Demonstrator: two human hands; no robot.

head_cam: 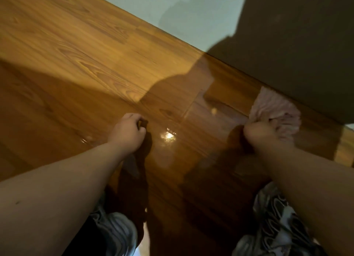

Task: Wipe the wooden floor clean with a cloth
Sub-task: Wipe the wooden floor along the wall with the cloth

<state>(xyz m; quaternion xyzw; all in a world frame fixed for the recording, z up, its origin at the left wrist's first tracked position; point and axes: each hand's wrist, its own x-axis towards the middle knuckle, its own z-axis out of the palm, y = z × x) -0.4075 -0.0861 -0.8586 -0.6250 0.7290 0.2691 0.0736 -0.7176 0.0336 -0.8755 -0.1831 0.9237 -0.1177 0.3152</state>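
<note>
- Wood floor (95, 50), glossy brown, fills most of the view, with a glare spot (168, 137) between your hands and a pale wall (172, 10) along the far edge.
- Your right hand (262, 135) grips a bunched pink cloth (275, 112), which lies on the floor just beside the wall.
- Your left hand (127, 133) is curled into a fist on the floor, with nothing visible in it.
- Heavy shadow darkens the wall's right part.
- Your right fingers are hidden in the cloth.
- Your patterned knees (115, 230) are cut off below.
</note>
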